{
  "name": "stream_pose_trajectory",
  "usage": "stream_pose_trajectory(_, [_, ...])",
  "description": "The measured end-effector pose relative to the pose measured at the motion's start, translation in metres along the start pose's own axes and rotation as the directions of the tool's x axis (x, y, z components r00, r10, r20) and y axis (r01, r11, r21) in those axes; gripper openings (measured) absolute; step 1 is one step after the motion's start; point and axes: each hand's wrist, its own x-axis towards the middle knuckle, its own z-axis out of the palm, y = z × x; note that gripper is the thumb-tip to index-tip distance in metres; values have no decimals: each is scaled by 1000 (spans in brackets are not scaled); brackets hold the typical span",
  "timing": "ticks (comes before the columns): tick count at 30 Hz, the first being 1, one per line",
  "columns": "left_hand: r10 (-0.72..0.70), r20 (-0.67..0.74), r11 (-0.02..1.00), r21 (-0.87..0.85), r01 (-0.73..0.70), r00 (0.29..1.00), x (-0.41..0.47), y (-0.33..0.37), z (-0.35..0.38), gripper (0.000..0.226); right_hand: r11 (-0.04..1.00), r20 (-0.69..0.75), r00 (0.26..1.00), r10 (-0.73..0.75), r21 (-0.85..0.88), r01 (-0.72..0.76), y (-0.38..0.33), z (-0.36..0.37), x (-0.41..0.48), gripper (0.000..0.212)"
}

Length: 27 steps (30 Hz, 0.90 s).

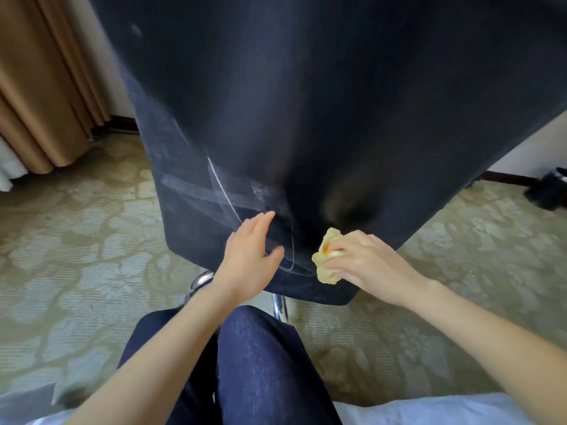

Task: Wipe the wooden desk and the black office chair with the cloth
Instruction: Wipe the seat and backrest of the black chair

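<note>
The black office chair (306, 102) fills the upper middle of the head view, its dark fabric back facing me and tapering down to a lower edge. Pale streaks and a thin white line mark its lower left part. My right hand (368, 262) grips a crumpled yellow cloth (326, 259) and presses it against the chair's lower back. My left hand (250, 259) lies flat on the fabric to the left of the cloth, fingers straight. The wooden desk is out of view.
Chrome chair legs (279, 305) show under the chair's lower edge. Patterned beige carpet (76, 240) covers the floor. Tan curtains (36, 87) hang at the left. A dark object (546, 191) lies at the right edge. My knees in dark trousers (254, 363) are below.
</note>
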Motion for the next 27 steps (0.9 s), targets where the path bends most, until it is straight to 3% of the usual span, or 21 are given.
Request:
stream_pose_trajectory(2, [-90, 118, 971, -213, 113, 989, -13, 10, 9, 53, 969, -101, 981, 167, 200, -145, -13, -18, 6, 16])
stream_pose_trajectory(4, [-124, 179, 892, -410, 188, 976, -22, 21, 12, 43, 861, -169, 917, 360, 440, -257, -27, -34, 16, 18])
stream_pose_trajectory(7, [-72, 90, 765, -634, 112, 993, -32, 40, 3, 24, 651, -190, 838, 511, 723, -233, -48, -57, 29, 25])
stream_pose_trajectory(9, [-60, -53, 739, -674, 9, 997, -37, 50, -10, 18, 495, -144, 835, 531, 852, -168, -61, -65, 33, 30])
stream_pose_trajectory(13, [-97, -266, 794, -602, -87, 959, -38, 54, -41, 15, 29, 2, 853, 522, 999, -20, -81, -74, 36, 29])
stream_pose_trajectory(16, [-112, -301, 798, -595, -94, 947, -37, 46, -63, 20, -122, 15, 829, 559, 990, 64, -86, -79, 35, 25])
stream_pose_trajectory(19, [-75, -285, 802, -586, -112, 956, -37, 37, -78, 23, -56, -24, 808, 589, 996, 70, -89, -80, 34, 23])
stream_pose_trajectory(22, [-76, -232, 770, -631, -91, 970, -37, 31, -83, 23, 162, -48, 762, 646, 984, -75, -91, -78, 34, 21])
stream_pose_trajectory(25, [-91, -144, 675, -736, -46, 985, -39, 29, -84, 23, 395, -98, 706, 701, 878, -270, -88, -72, 34, 18])
stream_pose_trajectory(27, [-60, -66, 611, -792, -15, 996, -39, 28, -85, 24, 366, -89, 743, 663, 905, -218, -91, -70, 34, 28])
